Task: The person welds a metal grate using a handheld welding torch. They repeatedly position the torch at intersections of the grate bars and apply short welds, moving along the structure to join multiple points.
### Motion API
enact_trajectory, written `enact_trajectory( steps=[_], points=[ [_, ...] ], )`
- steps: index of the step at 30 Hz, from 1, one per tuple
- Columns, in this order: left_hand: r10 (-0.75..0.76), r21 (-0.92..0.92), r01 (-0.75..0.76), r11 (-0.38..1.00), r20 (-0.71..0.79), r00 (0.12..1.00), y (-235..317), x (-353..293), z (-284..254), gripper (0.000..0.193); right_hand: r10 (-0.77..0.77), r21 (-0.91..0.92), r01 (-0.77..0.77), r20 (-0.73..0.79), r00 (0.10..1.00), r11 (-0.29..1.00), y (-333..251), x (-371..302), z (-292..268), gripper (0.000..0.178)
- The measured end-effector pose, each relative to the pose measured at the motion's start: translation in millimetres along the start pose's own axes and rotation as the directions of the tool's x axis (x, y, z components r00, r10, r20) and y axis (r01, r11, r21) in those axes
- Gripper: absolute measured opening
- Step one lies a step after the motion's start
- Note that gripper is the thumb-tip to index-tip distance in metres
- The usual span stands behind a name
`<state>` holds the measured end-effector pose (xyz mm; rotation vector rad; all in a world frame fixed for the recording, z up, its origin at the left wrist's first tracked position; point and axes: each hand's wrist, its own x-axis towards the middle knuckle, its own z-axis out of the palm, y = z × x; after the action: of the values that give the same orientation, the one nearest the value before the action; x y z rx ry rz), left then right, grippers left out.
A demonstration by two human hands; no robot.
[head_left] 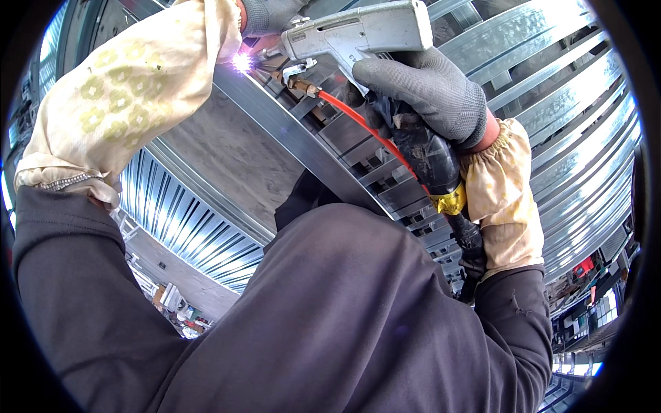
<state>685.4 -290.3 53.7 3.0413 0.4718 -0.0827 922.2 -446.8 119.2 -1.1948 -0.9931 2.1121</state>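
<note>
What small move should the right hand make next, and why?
Probably a slight, slow shift of the grey torch by the right hand, tip near the metal bar: a bright spark burns there, and the left hand is close by, so a wide swing looks risky.

Two hands — one torch, one hose, two oversleeves

A metal-filled workshop, washed in cool, bright light.
Floored at lower left in dull grey floor, bordered by ridged metal sheeting under blue-white glare; littered beyond with small mixed clutter; packed at lower right with dark equipment, too small to tell, near a red object and bright strips.
</note>
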Motion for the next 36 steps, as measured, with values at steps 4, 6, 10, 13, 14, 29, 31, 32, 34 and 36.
enact_trajectory(
  steps=[4,6,10,13,14,29,31,32,34,36],
  points=[
    [-0.001,-0.005,0.001,1.0,0.006,1.0,-2,0,1,0.112,0.005,0.008,-0.005,0.006,1.0,1.0,-2,-1,0,0.049],
    [0.006,-0.014,-0.006,1.0,-0.009,1.0,-4,0,6,0.113,0.04,0.021,-0.04,-0.005,0.999,0.999,-7,-5,2,0.048],
    [-0.006,-0.015,0.006,1.0,-0.01,1.0,-1,-7,1,0.115,0.076,0.007,-0.077,0.026,0.997,0.997,-15,-10,4,0.045],
    [0.005,-0.025,-0.005,1.0,-0.009,1.0,-3,-4,4,0.116,0.062,0.008,-0.062,0.027,0.998,0.998,-13,-9,3,0.043],
    [0.011,-0.028,-0.012,1.0,-0.011,1.0,-4,-3,7,0.116,0.053,0.011,-0.053,0.025,0.998,0.999,-11,-9,3,0.043],
    [-0.006,-0.035,0.005,0.999,-0.004,1.0,-5,-3,7,0.118,0.111,-0.036,-0.109,0.044,0.993,0.993,-20,-17,2,0.039],
    [-0.007,-0.046,0.006,0.999,-0.008,1.0,-2,-4,4,0.117,0.12,-0.029,-0.118,0.043,0.992,0.993,-21,-18,1,0.039],
    [-0.009,-0.047,0.009,0.999,-0.006,1.0,-1,-4,4,0.116,0.124,-0.025,-0.123,0.043,0.991,0.992,-21,-19,2,0.04],
    [-0.012,-0.051,0.013,0.999,0.001,1.0,-3,-3,5,0.116,0.123,-0.014,-0.123,0.025,0.992,0.992,-19,-19,2,0.041],
    [-0.011,-0.054,0.011,0.998,0.007,1.0,-2,-3,4,0.115,0.127,-0.01,-0.127,0.015,0.992,0.992,-18,-20,2,0.042]
  ],
)
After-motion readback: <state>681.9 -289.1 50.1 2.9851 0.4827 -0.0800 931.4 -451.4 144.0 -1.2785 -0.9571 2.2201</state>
